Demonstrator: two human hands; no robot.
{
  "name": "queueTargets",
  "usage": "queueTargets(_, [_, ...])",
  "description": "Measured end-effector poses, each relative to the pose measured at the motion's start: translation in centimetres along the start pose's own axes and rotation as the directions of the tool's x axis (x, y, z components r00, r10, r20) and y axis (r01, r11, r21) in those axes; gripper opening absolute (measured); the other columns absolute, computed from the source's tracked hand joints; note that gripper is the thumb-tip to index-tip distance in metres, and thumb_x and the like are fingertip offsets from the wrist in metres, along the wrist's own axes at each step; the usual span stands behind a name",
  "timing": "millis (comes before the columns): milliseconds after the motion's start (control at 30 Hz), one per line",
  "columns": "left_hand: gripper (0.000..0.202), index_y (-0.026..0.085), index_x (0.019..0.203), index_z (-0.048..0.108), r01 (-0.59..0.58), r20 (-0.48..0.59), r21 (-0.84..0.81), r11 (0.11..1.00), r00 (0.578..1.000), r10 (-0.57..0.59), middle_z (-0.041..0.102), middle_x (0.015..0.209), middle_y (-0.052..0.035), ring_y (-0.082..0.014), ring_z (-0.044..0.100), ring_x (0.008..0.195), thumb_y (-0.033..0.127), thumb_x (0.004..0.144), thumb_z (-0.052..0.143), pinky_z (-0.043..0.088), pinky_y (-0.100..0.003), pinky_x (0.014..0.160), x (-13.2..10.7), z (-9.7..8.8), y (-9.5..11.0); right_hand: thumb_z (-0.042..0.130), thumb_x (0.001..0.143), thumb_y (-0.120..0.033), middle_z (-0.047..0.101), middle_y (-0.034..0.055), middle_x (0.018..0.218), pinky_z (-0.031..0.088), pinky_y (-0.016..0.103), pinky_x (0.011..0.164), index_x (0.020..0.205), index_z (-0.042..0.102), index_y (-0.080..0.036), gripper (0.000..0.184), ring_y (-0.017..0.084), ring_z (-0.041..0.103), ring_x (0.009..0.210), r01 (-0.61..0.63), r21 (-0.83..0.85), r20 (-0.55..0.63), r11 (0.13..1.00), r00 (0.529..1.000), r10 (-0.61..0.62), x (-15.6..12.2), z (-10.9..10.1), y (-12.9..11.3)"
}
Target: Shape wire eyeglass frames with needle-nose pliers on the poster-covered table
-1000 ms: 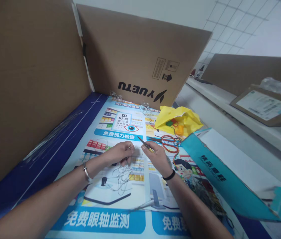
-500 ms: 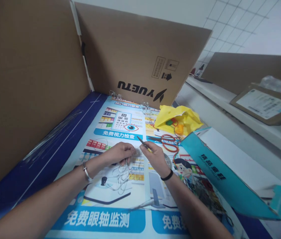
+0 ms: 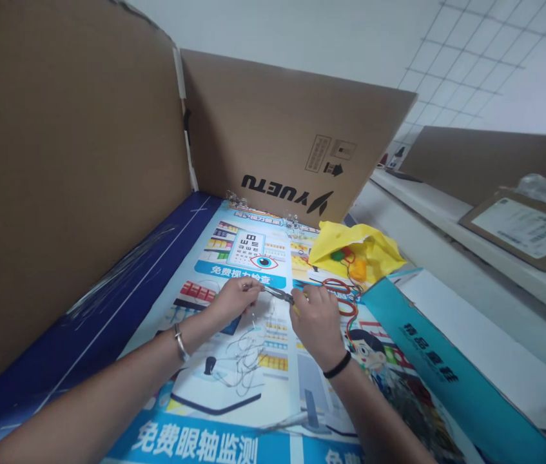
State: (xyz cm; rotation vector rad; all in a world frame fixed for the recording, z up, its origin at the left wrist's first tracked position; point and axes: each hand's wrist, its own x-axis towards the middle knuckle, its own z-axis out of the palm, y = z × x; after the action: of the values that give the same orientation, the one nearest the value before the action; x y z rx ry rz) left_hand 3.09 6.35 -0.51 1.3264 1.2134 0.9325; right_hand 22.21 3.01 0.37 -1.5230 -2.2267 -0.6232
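Right fingers (image 3: 315,298) gripping pliers (image 3: 280,294) partly hide scissors (image 3: 347,298) near a yellow bag (image 3: 374,249).

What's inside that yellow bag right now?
At the open mouth of the yellow bag sit a green bundle and an orange bundle, with thin cords trailing out. Anything deeper is covered by the bag's folds, so I can't tell what lies there.

Pliers (image 3: 278,294) swung leftward, toward left hand (image 3: 238,299)
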Motion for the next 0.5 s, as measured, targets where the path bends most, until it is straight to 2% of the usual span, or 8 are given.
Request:
queueTargets(100, [0.015, 0.014, 0.077, 0.062, -0.014, -0.007, 0.016, 1.0, 1.0, 0.014, 0.048, 0.05, 0.0058, -0.0069, 0.041, 0.038, 0.023, 0.071, 0.051, 0.032, -0.019, 0.039, -0.05, 0.0, 0.05, 0.049, 0.082, -0.019, 0.053, 0.0089, 0.081, 0.028, 0.037, 0.071, 0.087, 0.061, -0.02, 0.013, 0.023, 0.042, 0.081, 0.002, -0.068, 0.001, 0.998, 1.0, -0.002, 0.12, -0.38, -0.35])
queueTargets(200, [0.015, 0.015, 0.076, 0.06, -0.038, 0.01, 0.049, 0.998, 0.999, 0.037, 0.048, 0.051, 0.0057, -0.0071, 0.042, 0.039, 0.026, 0.072, 0.051, 0.032, -0.019, 0.04, -0.07, -0.03, 0.0, 0.049, 0.082, -0.019, 0.052, 0.0086, 0.079, 0.028, 0.037, 0.071, 0.087, 0.061, -0.02, 0.013, 0.023, 0.041, 0.079, 0.029, -0.058, -0.018, 0.998, 0.999, -0.03, 0.21, -0.39, -0.35])
queueTargets(367, [0.017, 0.016, 0.063, 0.052, -0.078, 0.072, 0.081, 0.994, 0.995, 0.072, 0.049, 0.053, 0.0042, -0.0065, 0.042, 0.04, 0.029, 0.074, 0.049, 0.031, -0.018, 0.04, -0.05, -0.14, -0.12, 0.05, 0.081, -0.018, 0.052, 0.0089, 0.079, 0.028, 0.037, 0.071, 0.088, 0.062, -0.02, 0.014, 0.024, 0.041, 0.08, 0.045, -0.068, -0.045, 0.997, 0.998, -0.049, 0.26, -0.38, 0.01])
queueTargets(500, [0.013, 0.017, 0.069, 0.054, -0.065, 0.108, 0.115, 0.991, 0.993, 0.053, 0.048, 0.051, 0.005, -0.0073, 0.041, 0.04, 0.027, 0.073, 0.049, 0.032, -0.019, 0.04, -0.18, -0.25, 0.2, 0.049, 0.082, -0.016, 0.053, 0.0087, 0.08, 0.028, 0.037, 0.072, 0.087, 0.062, -0.02, 0.014, 0.023, 0.042, 0.08, 0.12, -0.075, -0.048, 0.99, 0.991, -0.124, 0.35, -0.39, 0.3])
